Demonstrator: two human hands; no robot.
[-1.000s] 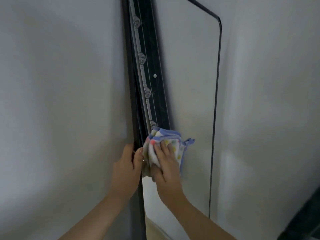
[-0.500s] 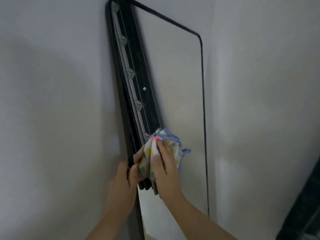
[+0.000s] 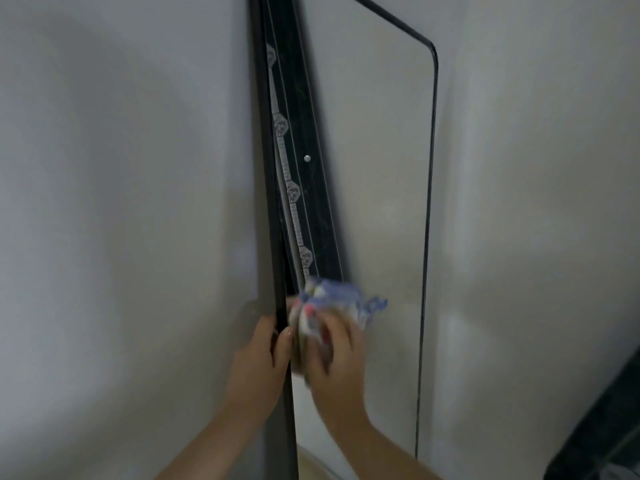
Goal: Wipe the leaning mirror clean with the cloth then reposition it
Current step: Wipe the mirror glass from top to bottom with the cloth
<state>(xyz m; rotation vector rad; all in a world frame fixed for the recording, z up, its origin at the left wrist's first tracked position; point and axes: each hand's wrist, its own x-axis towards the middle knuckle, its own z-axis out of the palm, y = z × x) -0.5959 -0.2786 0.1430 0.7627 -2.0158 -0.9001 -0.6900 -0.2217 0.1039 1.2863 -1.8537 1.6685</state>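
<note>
A tall mirror (image 3: 381,185) with a thin black frame leans against a pale wall, its top out of view. My left hand (image 3: 259,362) grips the mirror's left frame edge at about mid-height. My right hand (image 3: 337,351) presses a crumpled cloth (image 3: 341,299), white with coloured dots and blue trim, flat on the glass just right of that edge. The right hand and cloth are motion-blurred. The glass reflects a dark patterned strip and plain wall.
Pale wall (image 3: 121,220) fills the left and right of the mirror. A dark object (image 3: 602,431) sits at the lower right corner. A strip of beige floor (image 3: 311,469) shows at the mirror's foot.
The cloth has slid down and slightly left on the glass under my right hand. My left hand keeps its hold on the frame edge; the view has shifted down again.
</note>
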